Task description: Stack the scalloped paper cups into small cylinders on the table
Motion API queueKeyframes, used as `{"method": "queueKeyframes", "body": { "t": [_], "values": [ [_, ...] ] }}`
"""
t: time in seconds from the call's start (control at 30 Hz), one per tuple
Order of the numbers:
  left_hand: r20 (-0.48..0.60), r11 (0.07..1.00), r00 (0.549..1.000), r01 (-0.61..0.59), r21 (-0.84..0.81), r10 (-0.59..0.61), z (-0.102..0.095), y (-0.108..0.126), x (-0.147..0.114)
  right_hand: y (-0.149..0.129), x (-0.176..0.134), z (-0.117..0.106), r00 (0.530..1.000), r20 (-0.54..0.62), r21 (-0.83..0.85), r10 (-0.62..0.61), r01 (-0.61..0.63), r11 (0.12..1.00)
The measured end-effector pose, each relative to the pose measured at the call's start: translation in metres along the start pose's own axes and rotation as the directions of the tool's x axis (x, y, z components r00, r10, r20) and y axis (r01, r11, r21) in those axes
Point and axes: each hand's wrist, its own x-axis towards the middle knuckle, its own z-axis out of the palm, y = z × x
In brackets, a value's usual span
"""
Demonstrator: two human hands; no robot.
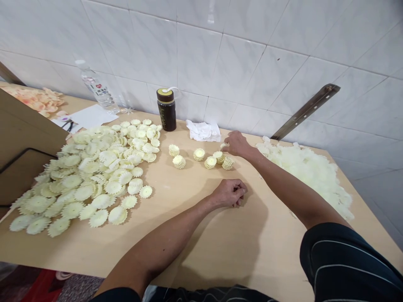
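Observation:
My right hand (236,144) reaches to the far side of the table, its fingers closed around a small pale-yellow stack of toothed petal discs (224,145), mostly covered by the fingers. Just left of it stand several similar stacks, among them one stack (218,157) and another stack (228,163). Nearer to me, my left hand (228,193) rests over the table with its fingers curled together; whatever lies inside them, if anything, is hidden. On the left spreads a large heap of loose pale-yellow toothed discs (94,180).
A pile of thin whitish petals (302,167) covers the table's right side, under my right forearm. Along the tiled wall are crumpled white tissue (203,131), a dark drinking bottle (166,110) and a clear plastic bottle (98,89). A brown board (25,142) stands far left.

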Motion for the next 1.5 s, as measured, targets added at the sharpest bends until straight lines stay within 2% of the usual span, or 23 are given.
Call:
{"method": "queueKeyframes", "body": {
  "t": [0.27, 0.37, 0.53, 0.77, 1.0, 1.17, 1.23, 1.3, 1.37, 1.43, 1.47, 1.5],
  "values": [
    [-0.005, 1.000, 1.000, -0.002, -0.014, 0.002, 0.000, 0.000, 0.000, 0.012, -0.005, 0.001, 0.989, -0.130, -0.069, -0.070, 0.062, 0.996],
    [-0.006, 1.000, 1.000, -0.002, -0.019, 0.002, 0.000, 0.001, -0.001, 0.010, -0.011, -0.001, 0.991, -0.093, -0.108, -0.100, 0.090, 0.990],
    [-0.003, 1.000, 1.000, 0.003, -0.020, -0.003, 0.000, 0.003, -0.002, 0.013, -0.011, -0.004, 0.999, -0.014, -0.092, -0.044, 0.042, 0.995],
    [-0.004, 1.000, 1.000, -0.013, -0.020, 0.013, 0.000, 0.004, -0.003, 0.026, -0.008, -0.002, 0.983, -0.153, -0.040, -0.099, 0.094, 0.995],
    [0.000, 1.000, 1.000, -0.019, -0.020, 0.019, -0.001, 0.002, -0.001, 0.028, -0.012, -0.003, 0.996, -0.056, 0.005, -0.064, 0.064, 0.998],
    [-0.018, 0.999, 1.000, 0.006, -0.035, -0.006, 0.002, 0.003, -0.001, 0.027, -0.021, -0.002, 0.973, -0.229, -0.090, -0.025, 0.004, 0.996],
    [-0.045, 1.000, 0.999, -0.001, -0.016, 0.000, 0.000, 0.013, -0.004, 0.025, -0.022, -0.001, 0.973, -0.232, -0.096, -0.002, -0.021, 0.995],
    [-0.107, 0.993, 0.991, -0.070, 0.098, 0.081, -0.007, 0.031, -0.008, 0.023, -0.022, 0.001, 0.982, -0.189, -0.067, 0.008, -0.021, 0.998],
    [-0.203, 0.941, 0.952, -0.161, 0.299, 0.227, -0.020, 0.055, -0.007, 0.021, -0.022, 0.001, 0.987, -0.161, -0.026, 0.000, -0.005, 1.000],
    [-0.297, 0.801, 0.864, -0.180, 0.571, 0.406, -0.038, 0.080, 0.002, 0.020, -0.022, 0.000, 0.986, -0.163, 0.004, -0.019, 0.020, 1.000],
    [-0.282, 0.689, 0.830, -0.158, 0.707, 0.481, -0.048, 0.092, 0.011, 0.020, -0.022, -0.002, 0.985, -0.169, 0.011, -0.029, 0.031, 0.999],
    [-0.240, 0.567, 0.825, -0.115, 0.816, 0.513, -0.058, 0.102, 0.021, 0.020, -0.022, -0.004, 0.984, -0.174, 0.014, -0.037, 0.040, 0.999]
  ]
}}
